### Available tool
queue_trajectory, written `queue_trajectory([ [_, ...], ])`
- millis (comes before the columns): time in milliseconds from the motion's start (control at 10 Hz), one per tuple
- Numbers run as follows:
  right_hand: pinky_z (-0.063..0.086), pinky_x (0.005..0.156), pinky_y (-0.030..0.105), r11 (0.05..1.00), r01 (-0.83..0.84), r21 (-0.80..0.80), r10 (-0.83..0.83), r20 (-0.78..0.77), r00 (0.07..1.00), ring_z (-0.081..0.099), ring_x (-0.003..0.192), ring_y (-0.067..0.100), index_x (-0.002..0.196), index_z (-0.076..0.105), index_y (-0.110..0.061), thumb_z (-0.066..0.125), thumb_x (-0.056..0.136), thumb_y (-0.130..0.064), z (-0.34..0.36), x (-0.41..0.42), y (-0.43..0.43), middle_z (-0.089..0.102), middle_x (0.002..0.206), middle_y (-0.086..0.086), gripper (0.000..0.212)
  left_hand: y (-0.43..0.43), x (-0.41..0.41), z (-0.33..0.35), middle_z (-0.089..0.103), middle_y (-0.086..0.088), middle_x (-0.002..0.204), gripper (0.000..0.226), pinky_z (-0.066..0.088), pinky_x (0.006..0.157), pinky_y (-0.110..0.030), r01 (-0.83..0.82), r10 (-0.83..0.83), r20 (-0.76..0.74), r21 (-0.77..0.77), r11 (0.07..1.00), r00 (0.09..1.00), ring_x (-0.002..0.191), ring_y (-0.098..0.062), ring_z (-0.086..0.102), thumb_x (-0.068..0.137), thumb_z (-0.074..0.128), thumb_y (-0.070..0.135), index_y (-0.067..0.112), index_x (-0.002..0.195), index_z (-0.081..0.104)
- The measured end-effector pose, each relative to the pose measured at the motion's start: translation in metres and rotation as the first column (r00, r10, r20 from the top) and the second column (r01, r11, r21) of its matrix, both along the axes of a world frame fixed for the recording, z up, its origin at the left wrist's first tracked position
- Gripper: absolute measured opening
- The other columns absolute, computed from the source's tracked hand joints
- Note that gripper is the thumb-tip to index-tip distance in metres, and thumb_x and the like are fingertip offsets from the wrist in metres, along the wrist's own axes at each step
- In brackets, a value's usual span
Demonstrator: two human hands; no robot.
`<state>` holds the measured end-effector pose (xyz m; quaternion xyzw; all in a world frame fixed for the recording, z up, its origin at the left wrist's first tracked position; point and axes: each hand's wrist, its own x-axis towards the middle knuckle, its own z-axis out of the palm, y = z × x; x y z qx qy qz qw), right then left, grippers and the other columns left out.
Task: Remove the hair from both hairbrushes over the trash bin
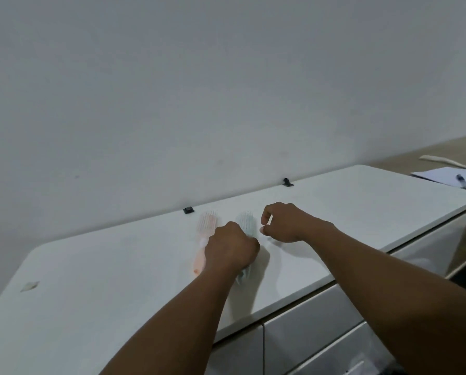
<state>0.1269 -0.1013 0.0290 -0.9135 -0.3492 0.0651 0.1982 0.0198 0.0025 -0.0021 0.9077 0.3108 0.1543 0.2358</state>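
Note:
Two hairbrushes lie side by side on the white countertop (118, 280), bristles up, heads toward the wall. The pink hairbrush (207, 228) is on the left, untouched. My left hand (230, 249) is closed around the handle of the pale green hairbrush (246, 221); the handle end pokes out below my fist. My right hand (283, 223) hovers just right of the green brush head, thumb and forefinger curled and slightly apart, holding nothing I can see. No trash bin is in view.
Two small black clips (188, 210) (287, 182) sit at the counter's back edge against the wall. A small scrap (29, 286) lies at the left. White drawers (307, 328) are below the front edge. A paper with a pen (451, 177) rests on a wooden surface at right.

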Motion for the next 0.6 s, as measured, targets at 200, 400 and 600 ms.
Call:
queue_trajectory([
  [200,0.043,0.078,0.027,1.000,0.012,-0.003,-0.012,-0.004,1.000,0.059,0.098,0.019,0.108,0.063,-0.018,0.060,0.090,-0.027,-0.010,0.007,0.002,0.064,0.118,0.000,0.020,0.003,0.005,-0.005,0.048,0.004,0.078,0.023,0.043,0.068,-0.030,0.018,-0.017,-0.018,0.020,1.000,1.000,0.079,-0.023,0.053,0.090,0.063,0.037,0.018,0.092,0.049],
  [400,0.044,0.077,0.027,0.999,0.015,-0.036,-0.015,-0.005,1.000,0.060,0.096,0.020,0.105,0.064,-0.018,0.061,0.090,-0.027,-0.008,0.012,-0.005,0.064,0.118,0.002,0.018,0.002,0.007,-0.002,0.048,0.003,0.081,0.026,0.041,0.068,-0.029,0.037,-0.033,-0.070,0.065,0.997,0.997,0.081,-0.023,0.052,0.090,0.063,0.039,0.018,0.095,0.048],
  [600,0.042,0.077,0.027,0.999,0.036,-0.033,-0.036,0.003,0.999,0.058,0.097,0.020,0.110,0.063,-0.017,0.062,0.091,-0.029,0.015,0.010,-0.020,0.062,0.116,0.002,0.023,-0.003,0.006,0.024,0.066,-0.005,0.111,0.022,0.042,0.071,-0.029,0.053,-0.025,-0.140,0.197,0.979,0.990,0.100,-0.028,0.065,0.086,0.063,0.032,0.017,0.095,0.050],
])
